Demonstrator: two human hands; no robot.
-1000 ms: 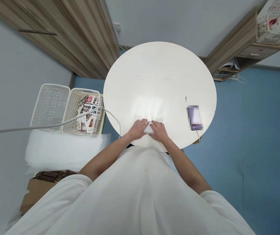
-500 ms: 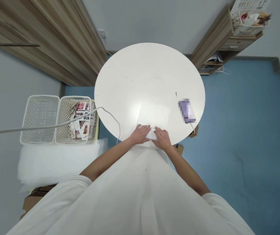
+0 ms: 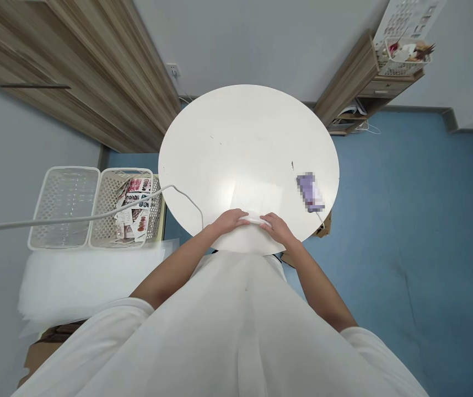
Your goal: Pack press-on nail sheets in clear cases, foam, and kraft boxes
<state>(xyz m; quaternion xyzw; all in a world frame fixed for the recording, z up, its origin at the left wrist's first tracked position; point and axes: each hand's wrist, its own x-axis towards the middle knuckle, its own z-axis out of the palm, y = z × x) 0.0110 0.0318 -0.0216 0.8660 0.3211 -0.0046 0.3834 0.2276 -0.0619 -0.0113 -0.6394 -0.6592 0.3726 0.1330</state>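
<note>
Near the front edge of the round white table (image 3: 236, 121), both hands are on a thin white translucent sheet (image 3: 254, 220) whose near end is rolled or folded into a narrow strip. My left hand (image 3: 232, 221) is closed on the strip's left end, thumb towards me and fingers on the far side. At its right end my right hand (image 3: 277, 227) grips in the same way. Beyond the fingers the rest of the sheet lies flat, hard to tell from the tabletop. What is inside the strip, if anything, is hidden.
On the table's right lies a blurred purple object (image 3: 310, 192) with a cable. A white cord (image 3: 184, 193) crosses the left edge. Left stand two white baskets (image 3: 92, 209), one with printed packets, beside a stack of translucent sheets (image 3: 91, 278). A wooden cabinet (image 3: 108, 71) stands behind.
Both hands have turned from lying over the strip to pinching its ends, and moved slightly apart. The strip looks narrower. The whole view has shifted a little.
</note>
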